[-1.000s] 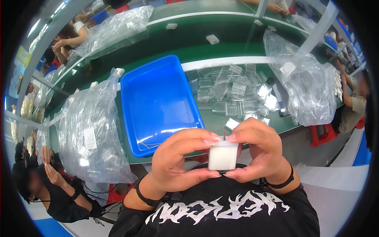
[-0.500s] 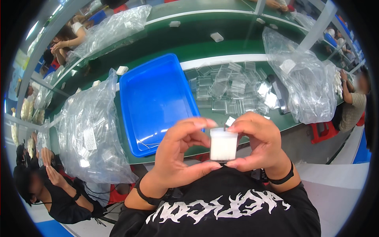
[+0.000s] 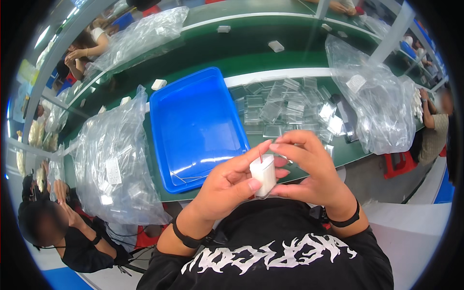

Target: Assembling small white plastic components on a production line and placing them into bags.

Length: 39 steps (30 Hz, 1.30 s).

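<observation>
A small white box [image 3: 263,176] with translucent sides and a pale lid is tilted in front of my chest. My left hand [image 3: 231,180] is closed around its left side, thumb on the near face and index finger reaching along the top. Curled about the right side is my right hand [image 3: 307,166], its thumb by the bottom corner and its index fingertip close to the left one above the lid. Between the fingertips a thin reddish strip [image 3: 261,158] stands up from the lid; what it belongs to is unclear.
Beyond my hands lies a blue tray [image 3: 198,130] with thin rods at its near end. Clear plastic cases [image 3: 275,104] are heaped beside it on the green table. Large plastic bags [image 3: 113,154] flank both sides. White boxes lie on the green belt [image 3: 251,46]. Several people sit nearby.
The box has turned and tilted slightly leftward. My left hand now wraps its side rather than pinching its edges, and my right index finger has moved over the top.
</observation>
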Available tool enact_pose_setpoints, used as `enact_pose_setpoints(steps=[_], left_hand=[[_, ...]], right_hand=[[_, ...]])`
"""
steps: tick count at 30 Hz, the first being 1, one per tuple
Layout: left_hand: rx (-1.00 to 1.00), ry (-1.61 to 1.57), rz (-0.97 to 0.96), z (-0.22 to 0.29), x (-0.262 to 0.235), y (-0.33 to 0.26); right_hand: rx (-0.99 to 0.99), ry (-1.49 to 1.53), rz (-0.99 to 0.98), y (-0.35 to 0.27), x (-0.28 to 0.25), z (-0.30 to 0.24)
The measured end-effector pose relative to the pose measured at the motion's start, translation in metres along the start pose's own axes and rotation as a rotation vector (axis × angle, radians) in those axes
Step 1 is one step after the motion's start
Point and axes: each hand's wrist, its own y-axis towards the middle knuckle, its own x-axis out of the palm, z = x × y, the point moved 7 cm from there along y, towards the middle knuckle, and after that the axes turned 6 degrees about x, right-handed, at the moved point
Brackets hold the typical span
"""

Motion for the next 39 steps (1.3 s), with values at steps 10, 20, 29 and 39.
enact_pose_setpoints(steps=[10,20,29,39], left_hand=[[0.546,0.573,-0.095,0.025,-0.009,-0.007],[0.476,0.425,-0.174,0.020,0.002,-0.006],[0.480,0.367,-0.267,0.018,0.008,-0.010],[0.594,0.504,-0.171,0.025,0.006,-0.014]], right_hand=[[0.032,-0.087,-0.035,-0.001,-0.011,0.005],[0.028,0.216,-0.046,-0.007,-0.004,0.008],[-0.013,0.331,-0.061,-0.007,0.002,0.008],[0.026,0.478,-0.058,-0.006,0.005,0.017]])
